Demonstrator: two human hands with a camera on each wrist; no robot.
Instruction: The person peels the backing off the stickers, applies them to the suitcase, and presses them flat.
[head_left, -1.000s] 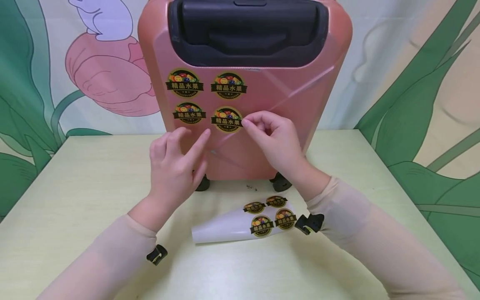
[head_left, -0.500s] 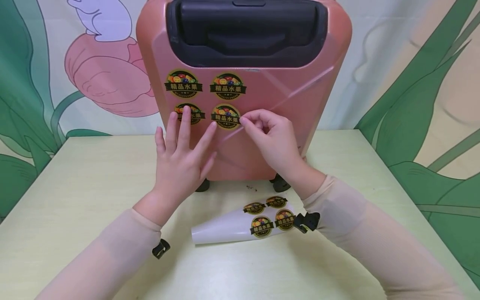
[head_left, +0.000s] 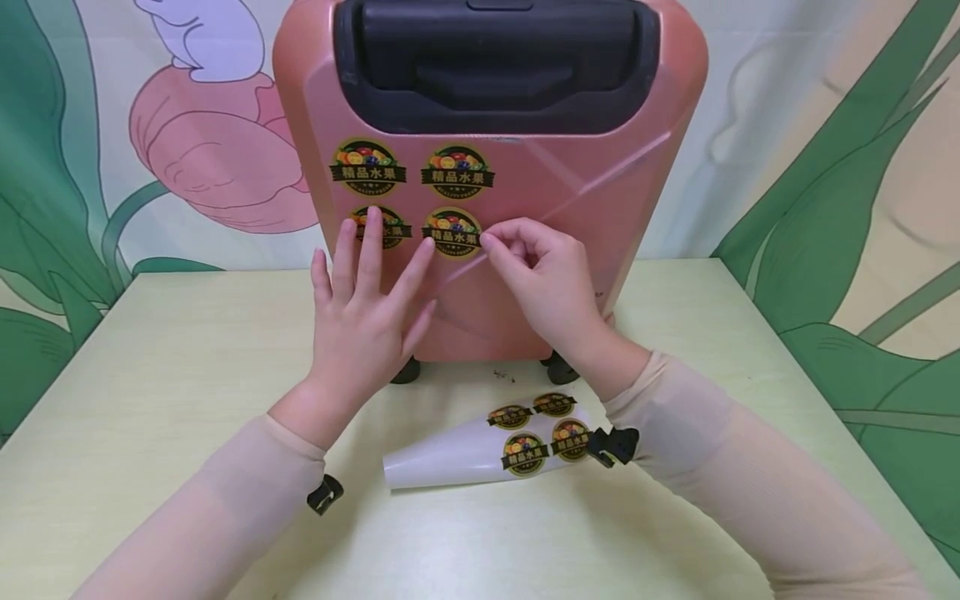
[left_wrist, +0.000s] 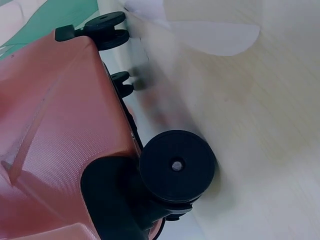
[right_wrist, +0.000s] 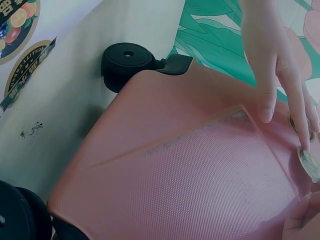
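Note:
A pink suitcase (head_left: 510, 300) stands upright, bearing round fruit stickers in two rows. My right hand (head_left: 551, 275) pinches the right edge of the lower right sticker (head_left: 452, 232) between thumb and index finger. Fingers spread and mostly straight, my left hand (head_left: 360, 317) has its index fingertip at that sticker's left edge. Its middle finger overlaps the lower left sticker (head_left: 392, 228). In the right wrist view the left hand (right_wrist: 285, 60) reaches down to the pinched sticker (right_wrist: 310, 164), and a bit of the right hand (right_wrist: 305, 220) shows at the corner. The left wrist view shows no hand.
A partly curled white sticker sheet (head_left: 442, 458) with several stickers lies on the pale table (head_left: 187, 367) before the suitcase. Black wheels (left_wrist: 177, 166) hold the suitcase up, and its black handle recess (head_left: 495, 108) is at the top. Behind hangs a painted backdrop (head_left: 847, 250).
My left hand has uncurled its fingers and moved up and right, bringing the index fingertip to the sticker's left edge. The right hand keeps its pinch, with the sticker shifted slightly up and left.

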